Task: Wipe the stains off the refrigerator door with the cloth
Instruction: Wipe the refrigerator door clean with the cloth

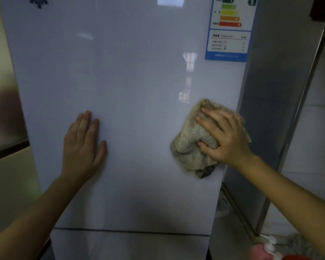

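The cloth (189, 139), one beige bunched rag, is pressed against the refrigerator door (129, 81) near its right edge, below the single energy label (231, 29). We see our right hand (225, 136) on top of it, fingers spread over the folds and thumb tucked into them, so this grip is grasping the cloth. The cloth's long axis runs roughly up and down the door, with a darker corner hanging at the bottom. Our left hand (83, 145) lies flat on the door, well apart from the cloth, its grip released and fingers straight.
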### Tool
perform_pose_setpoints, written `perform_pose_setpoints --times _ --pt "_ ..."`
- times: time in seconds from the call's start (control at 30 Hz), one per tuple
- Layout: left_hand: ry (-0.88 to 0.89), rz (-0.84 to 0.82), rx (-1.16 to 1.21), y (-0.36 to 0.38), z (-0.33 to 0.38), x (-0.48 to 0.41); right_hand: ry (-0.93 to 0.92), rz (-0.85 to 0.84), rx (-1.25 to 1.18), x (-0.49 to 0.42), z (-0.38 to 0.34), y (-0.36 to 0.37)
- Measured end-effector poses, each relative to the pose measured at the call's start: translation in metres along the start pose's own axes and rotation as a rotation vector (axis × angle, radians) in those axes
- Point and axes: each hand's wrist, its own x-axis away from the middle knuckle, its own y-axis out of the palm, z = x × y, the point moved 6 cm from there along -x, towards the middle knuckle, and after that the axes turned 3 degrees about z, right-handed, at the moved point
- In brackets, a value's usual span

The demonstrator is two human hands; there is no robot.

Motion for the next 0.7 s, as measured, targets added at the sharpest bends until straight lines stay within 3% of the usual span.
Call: perform_pose_setpoints --times 0.1,0.27,0.5,0.63,0.7 --pt "-0.020 -0.009 -0.001 0.001 -0.001 0.001 -0.034 -0.066 -0.039 0.048 -0.028 0.013" --pt "-0.017 -0.013 -0.001 -0.001 0.001 0.000 -0.332 -0.243 -0.084 0.106 -0.068 0.028" --pt "-0.045 -0.051 0.007 -0.004 0.003 -0.001 -0.032 -0.046 -0.029 0.012 -0.016 0.007" --pt "-0.050 -0.077 0.015 -0.007 0.002 -0.001 0.125 0.012 -0.051 0.018 -0.030 0.011" --pt "-0.059 -0.093 0.022 -0.007 0.002 -0.001 0.087 -0.023 -0.086 0.036 -0.050 0.019"
